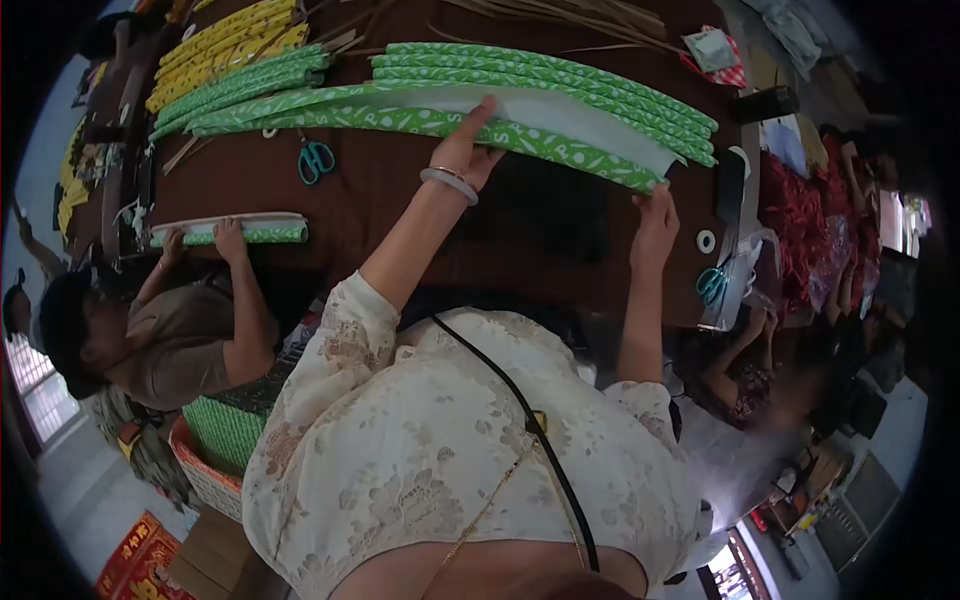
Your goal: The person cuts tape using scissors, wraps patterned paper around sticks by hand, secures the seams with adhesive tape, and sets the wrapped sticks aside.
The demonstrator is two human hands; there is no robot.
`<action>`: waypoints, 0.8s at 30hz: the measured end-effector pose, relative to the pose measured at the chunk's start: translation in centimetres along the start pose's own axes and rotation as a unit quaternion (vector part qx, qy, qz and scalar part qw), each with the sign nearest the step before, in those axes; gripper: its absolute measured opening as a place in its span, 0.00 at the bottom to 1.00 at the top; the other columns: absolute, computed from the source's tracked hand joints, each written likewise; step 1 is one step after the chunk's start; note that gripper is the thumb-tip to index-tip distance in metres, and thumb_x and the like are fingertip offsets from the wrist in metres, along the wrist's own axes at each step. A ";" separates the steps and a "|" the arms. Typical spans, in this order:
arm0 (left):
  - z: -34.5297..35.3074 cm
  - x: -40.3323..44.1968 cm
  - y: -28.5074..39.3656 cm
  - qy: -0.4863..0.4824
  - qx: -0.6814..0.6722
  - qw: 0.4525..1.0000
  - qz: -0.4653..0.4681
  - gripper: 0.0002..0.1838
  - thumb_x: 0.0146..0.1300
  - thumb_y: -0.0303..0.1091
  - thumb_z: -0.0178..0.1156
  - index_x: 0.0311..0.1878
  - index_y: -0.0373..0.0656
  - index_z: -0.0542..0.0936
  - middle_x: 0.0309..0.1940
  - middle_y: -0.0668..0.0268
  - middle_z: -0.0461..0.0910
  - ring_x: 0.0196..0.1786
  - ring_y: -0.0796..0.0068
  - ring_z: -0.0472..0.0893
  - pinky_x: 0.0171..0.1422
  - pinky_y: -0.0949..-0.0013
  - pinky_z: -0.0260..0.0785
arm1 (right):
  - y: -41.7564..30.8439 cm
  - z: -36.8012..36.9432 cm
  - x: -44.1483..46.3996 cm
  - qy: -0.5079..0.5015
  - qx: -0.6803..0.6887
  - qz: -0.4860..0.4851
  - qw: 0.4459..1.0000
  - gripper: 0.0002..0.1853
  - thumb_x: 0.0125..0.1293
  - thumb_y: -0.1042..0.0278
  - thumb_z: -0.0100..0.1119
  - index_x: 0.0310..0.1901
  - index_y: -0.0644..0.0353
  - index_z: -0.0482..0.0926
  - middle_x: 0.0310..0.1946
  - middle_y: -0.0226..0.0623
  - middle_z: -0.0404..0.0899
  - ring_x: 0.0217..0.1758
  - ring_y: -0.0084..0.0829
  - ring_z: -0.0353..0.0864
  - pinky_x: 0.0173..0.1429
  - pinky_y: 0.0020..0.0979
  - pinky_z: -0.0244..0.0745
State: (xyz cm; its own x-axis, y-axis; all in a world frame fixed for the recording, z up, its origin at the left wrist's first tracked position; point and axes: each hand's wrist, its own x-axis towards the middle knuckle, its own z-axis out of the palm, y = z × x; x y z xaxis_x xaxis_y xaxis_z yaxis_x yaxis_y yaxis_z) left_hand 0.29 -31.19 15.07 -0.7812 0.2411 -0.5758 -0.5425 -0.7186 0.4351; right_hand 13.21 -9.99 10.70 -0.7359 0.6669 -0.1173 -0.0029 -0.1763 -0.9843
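Observation:
A partly unrolled sheet of green wrapping paper point(560, 142), printed with white letters and shapes, stretches across the far side of the table, its white inner face showing. My left hand point(468, 150) grips its near edge around the middle, thumb over the paper. At the right end, my right hand point(655, 222) pinches the near corner. Behind the sheet lie several rolled green paper tubes point(540, 75). A bangle circles my left wrist.
Teal-handled scissors point(315, 160) lie on the brown table point(400, 235), left of my arm. More scissors point(711, 286) and a tape roll point(706, 241) are at right. A co-worker point(190, 320) at left handles another green roll point(270, 230). Yellow rolls point(225, 50) lie far left.

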 end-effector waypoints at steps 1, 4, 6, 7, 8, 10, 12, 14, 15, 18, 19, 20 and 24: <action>-0.3 1.5 -0.2 0.021 0.003 1.000 -0.023 0.23 0.48 0.25 0.64 0.49 0.46 0.69 0.49 0.67 0.69 0.53 0.68 0.68 0.59 0.62 0.63 | 0.0 0.2 0.6 0.028 -0.003 0.037 0.999 0.19 0.63 0.55 0.49 0.44 0.66 0.72 0.35 0.32 0.73 0.37 0.22 0.72 0.45 0.25 0.68; -0.4 4.0 -0.6 0.017 0.004 1.000 -0.024 0.26 0.48 0.28 0.65 0.51 0.45 0.68 0.52 0.67 0.67 0.55 0.68 0.66 0.62 0.60 0.58 | 1.7 0.3 1.1 0.042 0.024 0.015 0.999 0.20 0.63 0.55 0.49 0.48 0.64 0.70 0.39 0.31 0.72 0.39 0.21 0.72 0.46 0.23 0.67; -0.4 5.5 0.0 0.017 -0.010 0.999 -0.032 0.24 0.48 0.28 0.65 0.50 0.45 0.69 0.50 0.67 0.68 0.53 0.68 0.67 0.60 0.61 0.61 | 3.3 0.6 0.4 0.085 -0.024 -0.066 0.994 0.25 0.59 0.53 0.54 0.53 0.61 0.66 0.45 0.34 0.69 0.45 0.28 0.71 0.50 0.29 0.66; -0.2 6.0 0.4 0.022 -0.030 0.999 -0.036 0.23 0.48 0.27 0.65 0.49 0.45 0.70 0.49 0.67 0.69 0.52 0.68 0.69 0.58 0.62 0.64 | 4.2 0.9 -0.3 0.093 -0.023 -0.067 0.993 0.25 0.59 0.53 0.54 0.53 0.61 0.66 0.45 0.34 0.69 0.45 0.28 0.71 0.50 0.29 0.66; -0.1 6.6 1.0 0.038 -0.023 0.998 -0.038 0.20 0.49 0.27 0.64 0.47 0.45 0.71 0.46 0.67 0.71 0.49 0.68 0.71 0.55 0.63 0.67 | 5.1 1.4 -1.0 0.002 -0.233 -0.140 0.962 0.31 0.56 0.50 0.57 0.56 0.59 0.62 0.50 0.38 0.65 0.51 0.34 0.67 0.55 0.33 0.62; -0.2 7.6 1.8 0.029 -0.038 0.998 -0.040 0.20 0.49 0.27 0.64 0.47 0.45 0.71 0.47 0.67 0.71 0.50 0.69 0.71 0.55 0.62 0.67 | 6.3 3.5 -2.0 -0.153 -0.495 -0.229 0.824 0.42 0.47 0.45 0.62 0.61 0.55 0.56 0.59 0.44 0.55 0.62 0.42 0.55 0.63 0.42 0.50; -0.6 8.3 2.2 0.053 -0.060 0.996 -0.048 0.18 0.50 0.27 0.63 0.45 0.45 0.71 0.46 0.68 0.71 0.48 0.69 0.72 0.53 0.63 0.70 | 6.7 6.4 -2.6 -0.222 -0.556 -0.246 0.762 0.47 0.43 0.42 0.64 0.63 0.52 0.53 0.62 0.47 0.50 0.66 0.46 0.48 0.66 0.45 0.44; -1.1 8.5 2.0 0.044 -0.072 0.995 -0.044 0.19 0.50 0.27 0.64 0.45 0.45 0.71 0.46 0.68 0.71 0.47 0.69 0.73 0.52 0.63 0.71 | 7.2 8.9 -1.3 -0.348 -0.593 -0.280 0.670 0.53 0.38 0.40 0.65 0.65 0.46 0.49 0.65 0.46 0.44 0.69 0.45 0.40 0.68 0.49 0.36; -1.1 8.7 1.9 0.032 -0.081 0.995 -0.040 0.19 0.49 0.27 0.64 0.45 0.45 0.70 0.45 0.68 0.71 0.46 0.69 0.73 0.51 0.63 0.71 | 8.1 9.5 -0.7 -0.335 -0.596 -0.333 0.650 0.50 0.36 0.46 0.68 0.63 0.44 0.53 0.61 0.47 0.53 0.64 0.47 0.52 0.64 0.49 0.47; -1.2 8.2 0.9 0.044 -0.084 0.995 -0.037 0.21 0.48 0.28 0.65 0.46 0.45 0.70 0.45 0.68 0.71 0.47 0.69 0.72 0.50 0.63 0.71 | 8.4 10.5 0.6 -0.366 -0.615 -0.294 0.633 0.45 0.35 0.53 0.69 0.60 0.46 0.59 0.52 0.44 0.64 0.54 0.44 0.63 0.55 0.43 0.58; -1.4 8.1 0.5 0.039 -0.083 0.995 -0.034 0.22 0.48 0.28 0.65 0.47 0.46 0.70 0.45 0.68 0.71 0.47 0.69 0.72 0.50 0.63 0.71 | 8.9 10.4 0.7 -0.370 -0.614 -0.299 0.630 0.45 0.35 0.53 0.69 0.60 0.46 0.59 0.52 0.44 0.64 0.54 0.44 0.63 0.55 0.43 0.58; -1.5 7.8 0.2 0.047 -0.070 0.996 -0.034 0.22 0.48 0.28 0.65 0.48 0.47 0.69 0.46 0.67 0.70 0.50 0.68 0.70 0.51 0.63 0.70 | 9.3 10.1 0.8 -0.385 -0.607 -0.299 0.628 0.42 0.34 0.56 0.69 0.57 0.47 0.62 0.48 0.42 0.66 0.50 0.42 0.66 0.52 0.41 0.59; -1.5 6.7 -0.7 0.068 -0.033 0.996 -0.047 0.25 0.48 0.29 0.65 0.51 0.47 0.68 0.50 0.66 0.68 0.52 0.68 0.69 0.58 0.62 0.64 | 8.4 9.7 0.2 -0.442 -0.601 -0.278 0.605 0.37 0.34 0.60 0.67 0.52 0.48 0.66 0.42 0.38 0.69 0.47 0.39 0.68 0.49 0.37 0.61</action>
State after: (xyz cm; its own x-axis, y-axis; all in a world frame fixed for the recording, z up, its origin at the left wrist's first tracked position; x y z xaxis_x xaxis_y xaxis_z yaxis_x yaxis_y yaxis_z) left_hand -4.13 -30.04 9.87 -0.6764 0.2219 -0.7023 -0.5863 -0.7394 0.3310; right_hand 6.47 -18.32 3.68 -0.9235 -0.3609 -0.1299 -0.3136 0.9053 -0.2864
